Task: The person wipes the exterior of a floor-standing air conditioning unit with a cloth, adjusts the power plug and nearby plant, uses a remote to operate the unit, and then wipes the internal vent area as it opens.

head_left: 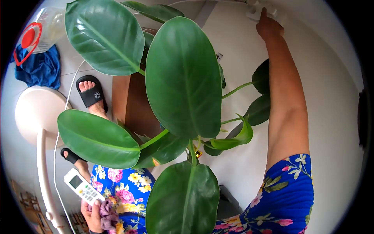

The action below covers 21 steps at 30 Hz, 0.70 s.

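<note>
Left to right, as seen from the wearer's head. Far above the left grip, a bottle [50, 31] stands by a blue cloth [41, 70]; nearer, up and to the left of the grip, is a white stand [31, 113], with a cord [57, 175] running between it and the grip. The left hand [92, 218] is closed on the lower end of the remote [84, 187], thumb near the keys, screen end tilted outward; a purple scrunchie [109, 216] lies against its fingers. Right of this grip, the plant [183, 78] spreads between the two arms. Beyond it, the right hand [269, 26] has its index finger extended at a white socket block [254, 15], the others curled; whether the fingertip presses or merely touches, or the curled fingers hold anything, cannot be told. For good work, the finger should probably meet the block squarely, the forearm kept off the leaves, and the remote held loosely enough to spare its keys.
</note>
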Motion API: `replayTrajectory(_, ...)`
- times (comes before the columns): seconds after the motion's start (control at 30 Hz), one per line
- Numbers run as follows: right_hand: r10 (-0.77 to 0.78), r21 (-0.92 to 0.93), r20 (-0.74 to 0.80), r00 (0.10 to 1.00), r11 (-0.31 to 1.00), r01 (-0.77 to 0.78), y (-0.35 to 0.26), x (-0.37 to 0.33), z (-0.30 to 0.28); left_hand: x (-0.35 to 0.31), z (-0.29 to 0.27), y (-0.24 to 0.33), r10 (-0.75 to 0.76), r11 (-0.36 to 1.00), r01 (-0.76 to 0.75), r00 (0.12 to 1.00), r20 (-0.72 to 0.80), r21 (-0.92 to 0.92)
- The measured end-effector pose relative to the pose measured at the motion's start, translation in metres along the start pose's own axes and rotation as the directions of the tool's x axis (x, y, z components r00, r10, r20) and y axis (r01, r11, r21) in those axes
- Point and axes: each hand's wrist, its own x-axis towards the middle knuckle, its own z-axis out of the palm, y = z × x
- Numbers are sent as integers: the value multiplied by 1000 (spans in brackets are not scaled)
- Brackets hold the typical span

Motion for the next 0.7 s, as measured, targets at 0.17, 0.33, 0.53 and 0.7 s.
replayTrajectory(0.17,-3,-72,-42,999,997,0,-6,7,4,9,-11,-17,-18,1000,18,1000,-21,17)
replayTrajectory(0.33,-19,-39,-8,1000,999,19,3,25,10,16,-10,-21,-18,1000,18,999,27,-8)
replayTrajectory(0.53,-38,-10,-22,999,999,38,-5,14,8,19,1,-14,-27,999,28,999,17,-37)
replayTrajectory(0.7,-22,-16,-72,997,1000,21,1,31,-6,26,-3,-14,-37,999,38,999,39,-22)
